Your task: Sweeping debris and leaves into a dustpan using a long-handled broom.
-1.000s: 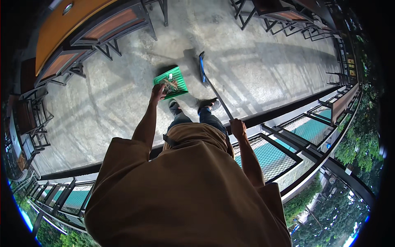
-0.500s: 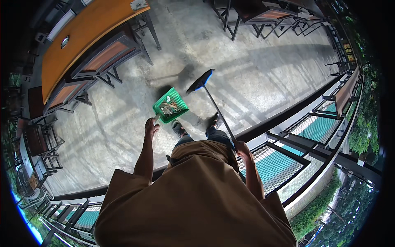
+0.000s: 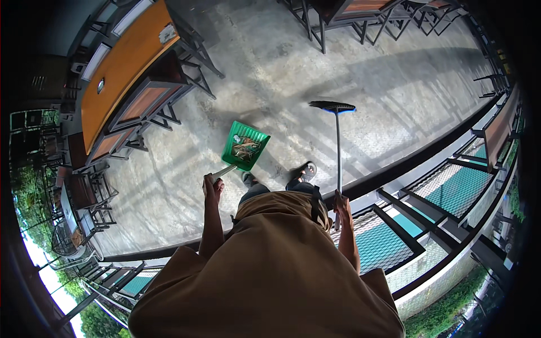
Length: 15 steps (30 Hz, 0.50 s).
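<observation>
My left hand is closed round the pale handle of a green dustpan. Dry leaves and scraps lie in the pan, ahead of my left foot. A dark, blue-edged broom head is out ahead on the right, its bristles pointing leftward. From it a long grey broom handle runs back to my right hand, whose fingers wrap round it. Whether the pan and bristles touch the floor is hard to tell.
An orange-topped table with dark chairs stands at the left. More dark furniture lines the far side. Along the right runs a dark floor edge with a mesh railing. My sandalled foot is on the concrete floor.
The broom has swung to the right, away from the dustpan, and its handle is now nearly straight ahead. My view has turned and my feet have shifted. Both grips stay the same.
</observation>
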Motion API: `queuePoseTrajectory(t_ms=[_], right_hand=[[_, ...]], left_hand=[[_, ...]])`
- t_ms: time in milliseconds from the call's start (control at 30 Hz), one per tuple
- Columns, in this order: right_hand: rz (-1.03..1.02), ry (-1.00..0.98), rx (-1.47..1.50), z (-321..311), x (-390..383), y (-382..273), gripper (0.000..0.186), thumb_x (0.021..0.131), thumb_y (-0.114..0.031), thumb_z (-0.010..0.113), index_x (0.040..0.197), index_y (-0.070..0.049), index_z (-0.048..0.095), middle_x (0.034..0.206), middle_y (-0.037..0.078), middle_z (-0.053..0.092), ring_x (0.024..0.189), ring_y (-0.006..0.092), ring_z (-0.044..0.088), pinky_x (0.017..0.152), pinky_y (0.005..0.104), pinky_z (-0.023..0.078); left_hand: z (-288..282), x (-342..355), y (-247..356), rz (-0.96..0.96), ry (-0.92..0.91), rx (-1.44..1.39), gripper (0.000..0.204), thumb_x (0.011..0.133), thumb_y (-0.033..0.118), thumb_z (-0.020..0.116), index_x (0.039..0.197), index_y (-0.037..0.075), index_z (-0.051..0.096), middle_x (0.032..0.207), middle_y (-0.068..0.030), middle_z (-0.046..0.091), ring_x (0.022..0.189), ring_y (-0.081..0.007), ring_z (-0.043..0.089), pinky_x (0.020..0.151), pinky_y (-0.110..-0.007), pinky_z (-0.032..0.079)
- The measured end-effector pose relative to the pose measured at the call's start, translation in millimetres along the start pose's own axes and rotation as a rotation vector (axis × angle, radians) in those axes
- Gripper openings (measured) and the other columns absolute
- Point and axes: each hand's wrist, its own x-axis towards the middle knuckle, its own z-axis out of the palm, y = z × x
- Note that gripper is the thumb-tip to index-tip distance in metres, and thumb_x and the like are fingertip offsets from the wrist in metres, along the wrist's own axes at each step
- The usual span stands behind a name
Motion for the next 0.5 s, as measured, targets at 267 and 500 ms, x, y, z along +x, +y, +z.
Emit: queuePoseTrajectory(t_ms=[267,500], right_hand=[[0.127,0.091,0.074,-73,38,-35,0.038,0.082,-0.038,0.047,0.057,-0.012,0.037,0.043,-0.003,0.033,0.033,0.0065,0.031,0.032,0.0226,0.023],[0.063,0.174,-0.035,-102,72,-81,0.038,0.08,-0.038,0.05,0.057,-0.01,0.039,0.043,-0.002,0.037,0.034,0.0082,0.036,0.032,0.0234,0.028]], left_hand=[[100,-18,1,0.019,-0.006,-0.024,0.031,0.076,0.041,0.047,0.091,0.014,0.043,0.061,-0.0002,0.044,0.051,-0.0105,0.042,0.053,-0.024,0.035],[206,-5,5,0.053,-0.112,0.014,0.031,0.077,0.038,0.046,0.095,0.013,0.043,0.062,-0.0006,0.04,0.052,-0.0105,0.039,0.052,-0.025,0.032]])
